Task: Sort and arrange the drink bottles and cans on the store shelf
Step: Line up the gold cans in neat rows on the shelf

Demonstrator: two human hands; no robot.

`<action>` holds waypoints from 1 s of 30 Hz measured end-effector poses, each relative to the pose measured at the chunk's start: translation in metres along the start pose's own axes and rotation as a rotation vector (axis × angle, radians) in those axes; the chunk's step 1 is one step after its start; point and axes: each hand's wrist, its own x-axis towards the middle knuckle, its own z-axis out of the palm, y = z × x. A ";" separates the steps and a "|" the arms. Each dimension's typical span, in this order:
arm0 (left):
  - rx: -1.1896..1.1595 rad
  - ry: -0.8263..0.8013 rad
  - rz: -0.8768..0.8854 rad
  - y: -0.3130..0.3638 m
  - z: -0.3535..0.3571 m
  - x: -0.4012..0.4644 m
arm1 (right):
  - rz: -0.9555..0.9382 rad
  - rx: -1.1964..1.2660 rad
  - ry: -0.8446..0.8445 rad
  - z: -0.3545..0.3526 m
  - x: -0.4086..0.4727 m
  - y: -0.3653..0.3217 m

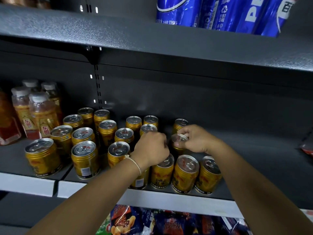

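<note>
Dark grey metal shelving [254,150] fills the view, its middle shelf crowded with short gold cans [84,158] that stand upright in loose rows, each with a ribbed shoulder, a silver pull-tab lid and red-and-dark printing too blurred to read. Both hands reach into the right part of this group. The right hand [196,139] closes thumb and fingers round the rim of one can [177,141] in the second row, which stands just behind three front-row cans [186,173]. The left hand [152,148] is curled downward among the cans beside it, fingers bent over something hidden beneath; whether it grips a can cannot be told. A pale cord bracelet [135,162] circles the left wrist. To the far left stand clear bottles [42,114] of amber drink with white caps, their labels bearing the characters 东鹏. On the shelf above, blue cans [220,12] carry large white letters "PE", a recycling mark and "330". Below the shelf edge lie colourful snack bags [152,221].
</note>
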 end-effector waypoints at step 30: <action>0.118 0.024 0.020 -0.010 0.001 0.028 | 0.171 0.108 0.207 -0.006 0.008 0.038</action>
